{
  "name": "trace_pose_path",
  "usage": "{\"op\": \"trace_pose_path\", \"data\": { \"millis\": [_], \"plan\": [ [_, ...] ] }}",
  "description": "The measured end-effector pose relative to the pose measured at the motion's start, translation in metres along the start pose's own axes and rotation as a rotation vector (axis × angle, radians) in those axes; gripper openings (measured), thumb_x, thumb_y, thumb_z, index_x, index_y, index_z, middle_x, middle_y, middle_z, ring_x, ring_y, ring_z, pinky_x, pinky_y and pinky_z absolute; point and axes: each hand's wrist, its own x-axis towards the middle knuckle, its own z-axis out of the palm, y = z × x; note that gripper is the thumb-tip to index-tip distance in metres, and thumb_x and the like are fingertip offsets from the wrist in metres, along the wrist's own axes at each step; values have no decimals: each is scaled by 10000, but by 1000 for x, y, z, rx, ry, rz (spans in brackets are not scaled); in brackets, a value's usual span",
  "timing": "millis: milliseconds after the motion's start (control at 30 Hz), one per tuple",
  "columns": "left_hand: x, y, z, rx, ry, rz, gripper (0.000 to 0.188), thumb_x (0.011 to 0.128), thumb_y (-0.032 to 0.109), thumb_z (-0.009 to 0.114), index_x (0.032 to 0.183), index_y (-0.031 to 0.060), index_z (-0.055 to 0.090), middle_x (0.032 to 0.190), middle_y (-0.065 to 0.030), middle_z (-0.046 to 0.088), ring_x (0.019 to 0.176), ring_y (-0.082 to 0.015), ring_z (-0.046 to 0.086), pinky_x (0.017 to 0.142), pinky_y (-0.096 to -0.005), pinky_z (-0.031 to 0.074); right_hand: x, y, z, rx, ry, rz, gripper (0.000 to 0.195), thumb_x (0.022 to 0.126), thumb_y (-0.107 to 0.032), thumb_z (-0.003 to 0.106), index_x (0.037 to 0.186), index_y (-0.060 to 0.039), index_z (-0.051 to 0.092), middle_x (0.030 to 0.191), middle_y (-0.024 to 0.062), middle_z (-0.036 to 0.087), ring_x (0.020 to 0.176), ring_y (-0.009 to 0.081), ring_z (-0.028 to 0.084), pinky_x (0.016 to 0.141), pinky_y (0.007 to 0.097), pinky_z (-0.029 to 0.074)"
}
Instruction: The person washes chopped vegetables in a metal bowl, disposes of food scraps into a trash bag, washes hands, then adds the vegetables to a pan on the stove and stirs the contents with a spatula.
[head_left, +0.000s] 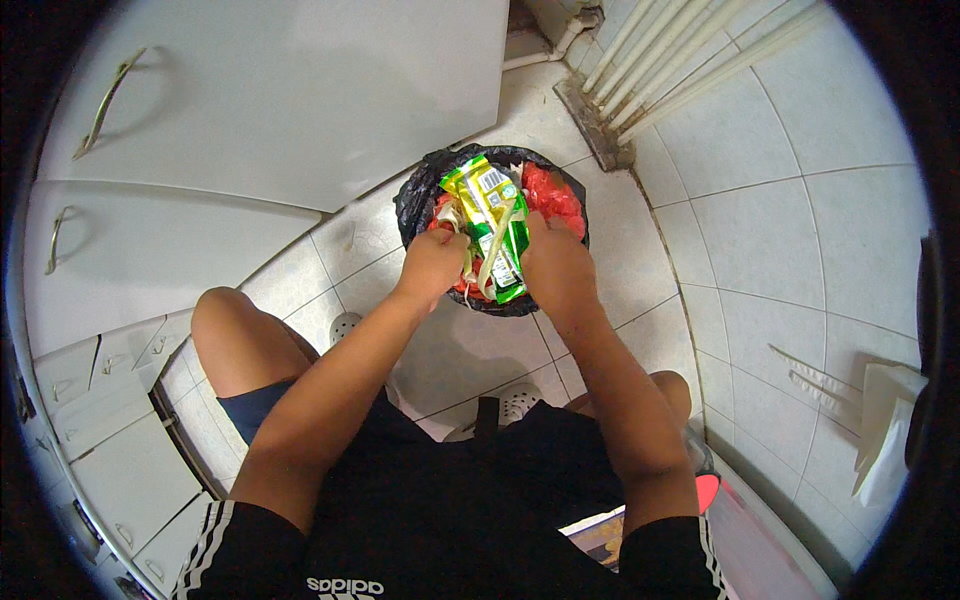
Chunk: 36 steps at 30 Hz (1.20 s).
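Note:
A round trash bin lined with a black plastic bag (417, 196) stands on the floor in front of me. A yellow and green plastic packet (480, 196) bearing print lies on top of the rubbish. Across it runs a pale, limp strip of vegetable scrap (495, 251). Red plastic (553, 196) fills the right side of the bin. My left hand (436, 259) is curled at the bin's left side, beside more scraps (450, 217). My right hand (559, 259) reaches in between the packet and the red plastic. The fingertips of both hands are hidden, so their grip is unclear.
White cabinets (285, 90) with metal handles line the left. To the right is a tiled wall (772, 232) with several white pipes (660, 60) on a low ledge. My feet in perforated clogs (519, 400) rest on the tiled floor (465, 360). A pinkish container (750, 540) is behind on the right.

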Motion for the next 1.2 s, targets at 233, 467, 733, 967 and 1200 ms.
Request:
{"op": "trace_pose_path", "data": {
  "millis": [233,467,733,967,1200],
  "plan": [
    [-6,20,-1,203,-29,1,708,887,633,587,761,-55,697,726,-194,675,706,-288,662,681,-398,503,-9,-13,17,-20,103,-180,214,829,-65,606,1040,-32,588,1010,184,619,896,373,651,772,463,541],
    [-6,15,0,258,-36,55,758,866,680,575,790,-63,704,751,-217,683,743,-321,680,701,-406,508,-11,-18,17,28,78,-234,222,837,-90,624,1044,-9,619,1048,203,613,945,367,638,815,451,537],
    [1,18,1,304,-1,149,661,801,564,645,866,-91,713,807,-272,694,834,-378,706,753,-427,530,-16,-13,25,321,-11,-422,328,848,-143,638,1126,28,612,1092,237,625,1056,417,590,930,478,472],
    [9,29,-5,761,17,217,571,772,449,728,940,-96,700,927,-300,694,894,-420,698,812,-461,553,-4,3,-14,653,-349,-216,343,838,-161,653,1140,-1,617,1029,229,654,1026,396,618,943,471,466],
    [-2,31,-17,805,14,242,461,778,369,750,861,-82,700,831,-277,693,809,-416,702,760,-467,560,17,55,-2,-6,242,51,463,795,-223,745,1197,-64,578,1102,171,658,1013,376,607,897,488,490]
  ]
}}
